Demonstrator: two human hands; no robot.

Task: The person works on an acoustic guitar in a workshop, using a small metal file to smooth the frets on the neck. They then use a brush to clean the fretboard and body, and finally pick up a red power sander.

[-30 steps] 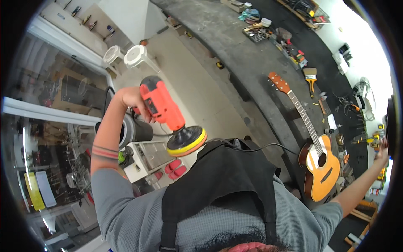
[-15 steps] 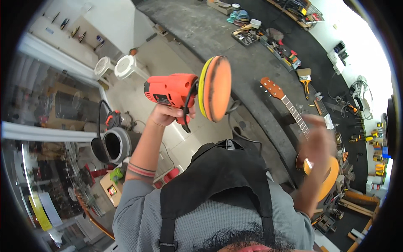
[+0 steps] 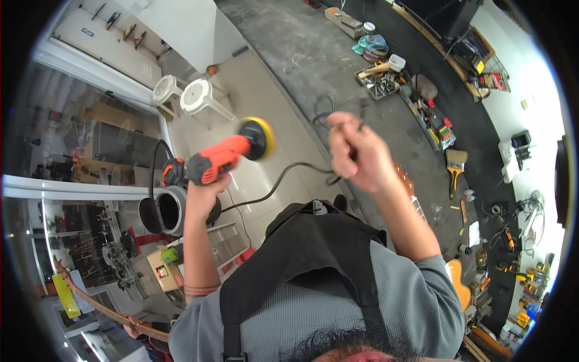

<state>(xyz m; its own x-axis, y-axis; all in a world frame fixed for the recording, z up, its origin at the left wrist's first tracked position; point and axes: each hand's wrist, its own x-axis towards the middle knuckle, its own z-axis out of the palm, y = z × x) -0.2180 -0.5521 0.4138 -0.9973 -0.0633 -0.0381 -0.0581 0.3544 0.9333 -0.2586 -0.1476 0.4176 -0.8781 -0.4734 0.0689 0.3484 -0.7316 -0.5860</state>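
My left hand is closed around the grip of a red and black power polisher. Its round pad, with a black back and a yellow rim, points up and to the right. From the tool a black power cord loops across to my right hand. The fingers of that hand are closed on the cord, above the workbench edge. Behind my right forearm lies an acoustic guitar on the bench; its headstock and part of its orange-yellow body show, the rest is hidden.
The dark workbench holds a tool tray, a wide paintbrush and several hand tools. White stools and a grey canister stand on the left. At lower left a long wooden neck shows, a hand near it.
The polisher has moved left and down, its pad turning away from me. My right hand has come from over the guitar to the middle and now grips the cord.
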